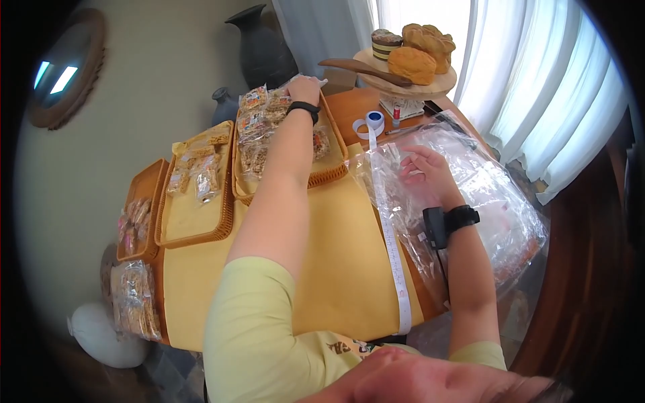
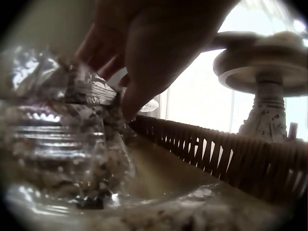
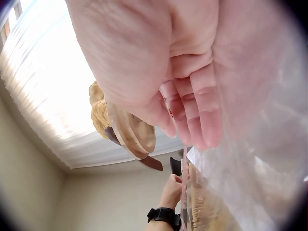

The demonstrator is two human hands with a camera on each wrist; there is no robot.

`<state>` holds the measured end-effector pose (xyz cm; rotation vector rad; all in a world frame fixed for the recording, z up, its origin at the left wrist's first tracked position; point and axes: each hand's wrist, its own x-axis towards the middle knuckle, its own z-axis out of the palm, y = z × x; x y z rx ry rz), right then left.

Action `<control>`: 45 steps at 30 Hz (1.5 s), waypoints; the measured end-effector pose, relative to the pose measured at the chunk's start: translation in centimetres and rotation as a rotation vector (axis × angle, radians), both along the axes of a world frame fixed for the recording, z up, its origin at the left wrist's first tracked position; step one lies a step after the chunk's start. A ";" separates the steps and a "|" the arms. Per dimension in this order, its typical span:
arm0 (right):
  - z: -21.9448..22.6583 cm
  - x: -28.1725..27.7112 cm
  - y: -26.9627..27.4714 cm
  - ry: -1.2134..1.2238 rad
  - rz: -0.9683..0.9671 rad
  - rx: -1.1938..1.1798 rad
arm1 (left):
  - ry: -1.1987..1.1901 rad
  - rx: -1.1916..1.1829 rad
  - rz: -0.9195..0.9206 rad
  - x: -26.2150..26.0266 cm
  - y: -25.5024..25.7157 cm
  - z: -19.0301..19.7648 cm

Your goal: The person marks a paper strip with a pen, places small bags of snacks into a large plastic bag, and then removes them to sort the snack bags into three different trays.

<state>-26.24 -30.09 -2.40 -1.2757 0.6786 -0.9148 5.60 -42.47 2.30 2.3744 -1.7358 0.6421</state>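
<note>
My left hand reaches into the far end of a large wicker basket of clear-wrapped snacks. In the left wrist view, its thumb and fingers close on a crinkled snack packet on top of the pile; the fingertips are partly hidden. My right hand is at the near edge of a large clear plastic bag, palm turned up and fingers loosely bent. In the right wrist view, film from the clear bag overlaps one side of the right hand.
Two smaller wicker trays of wrapped snacks stand at left, beside a stack of packets. A measuring tape runs along yellow paper. A tape roll and a wooden stand with breads and a knife are at the back.
</note>
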 end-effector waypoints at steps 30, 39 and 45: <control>0.0 0.2 0.0 -0.024 -0.032 0.016 | -0.127 0.150 -0.733 0.6 21.0 2.3; -1.0 0.0 -0.9 0.041 -0.009 -0.032 | -0.118 -0.038 -0.829 -5.7 13.2 2.8; -0.6 -0.2 -0.5 -0.023 0.023 0.000 | -0.213 0.323 -0.532 -9.5 7.4 -0.1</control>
